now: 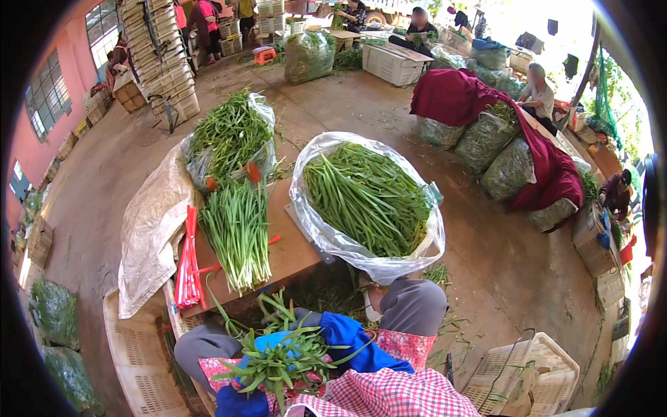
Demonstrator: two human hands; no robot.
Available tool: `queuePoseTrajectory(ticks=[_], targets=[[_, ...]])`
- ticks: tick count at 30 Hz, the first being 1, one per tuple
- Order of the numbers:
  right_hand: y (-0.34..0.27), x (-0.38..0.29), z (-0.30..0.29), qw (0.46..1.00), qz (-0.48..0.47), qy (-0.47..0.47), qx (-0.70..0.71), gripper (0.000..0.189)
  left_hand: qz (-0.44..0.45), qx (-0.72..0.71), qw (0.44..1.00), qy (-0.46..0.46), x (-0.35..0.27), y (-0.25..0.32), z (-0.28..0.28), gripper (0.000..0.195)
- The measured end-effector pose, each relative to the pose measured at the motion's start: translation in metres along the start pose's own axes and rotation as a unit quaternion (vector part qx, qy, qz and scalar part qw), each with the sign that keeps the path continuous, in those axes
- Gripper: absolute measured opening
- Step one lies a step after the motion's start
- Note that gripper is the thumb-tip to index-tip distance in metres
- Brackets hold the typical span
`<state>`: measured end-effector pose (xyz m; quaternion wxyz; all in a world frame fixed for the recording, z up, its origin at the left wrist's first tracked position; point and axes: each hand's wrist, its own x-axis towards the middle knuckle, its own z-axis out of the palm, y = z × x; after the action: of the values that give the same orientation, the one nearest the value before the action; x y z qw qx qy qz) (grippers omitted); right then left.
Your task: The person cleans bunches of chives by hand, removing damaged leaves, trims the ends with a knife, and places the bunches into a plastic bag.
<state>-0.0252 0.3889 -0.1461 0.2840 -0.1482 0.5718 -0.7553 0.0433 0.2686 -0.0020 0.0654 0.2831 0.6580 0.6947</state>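
In my lap lies a bunch of long green leafy stalks (286, 359), their leaf tips fanned toward me. My left hand (237, 384), mostly hidden by the leaves, is shut around this bunch. My right hand (306, 318), in a dark glove below a blue sleeve, reaches forward between my knees. Loose green leaves (279, 310) lie at its fingers; its grip on them is unclear. Ahead, a neat bundle of green stalks (237, 234) with pale ends rests on a brown board table (292, 234). Red tie strips (190, 266) lie left of it.
A clear plastic bag (437, 234) full of greens stands ahead right; another heap of greens (229, 125) sits behind the bundle. Plastic crates (140, 354) (552, 359) flank me. Stacked crates (161, 57) rise far left. Filled sacks (484, 140) under maroon cloth stand right. Several people work farther off.
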Motion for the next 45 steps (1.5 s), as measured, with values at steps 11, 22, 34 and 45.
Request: queuePoseTrajectory(ticks=[11, 22, 34, 45], targets=[[0.064, 0.033, 0.001, 0.886, 0.053, 0.094, 0.451, 0.023, 0.029, 0.033, 0.999, -0.031, -0.012, -0.002, 0.005, 0.016], [0.088, -0.016, -0.045, 0.937, 0.173, 0.133, 0.274, 0.032, 0.039, -0.012, 0.996, -0.075, -0.025, 0.009, 0.008, 0.014], [0.102, -0.048, -0.079, 0.955, 0.221, 0.135, 0.147, 0.043, 0.035, -0.074, 0.995, 0.057, -0.04, 0.027, -0.002, 0.018], [0.105, -0.045, -0.108, 0.974, 0.11, 0.135, -0.143, 0.053, 0.111, -0.088, 0.976, 0.166, -0.032, 0.049, -0.014, 0.029]])
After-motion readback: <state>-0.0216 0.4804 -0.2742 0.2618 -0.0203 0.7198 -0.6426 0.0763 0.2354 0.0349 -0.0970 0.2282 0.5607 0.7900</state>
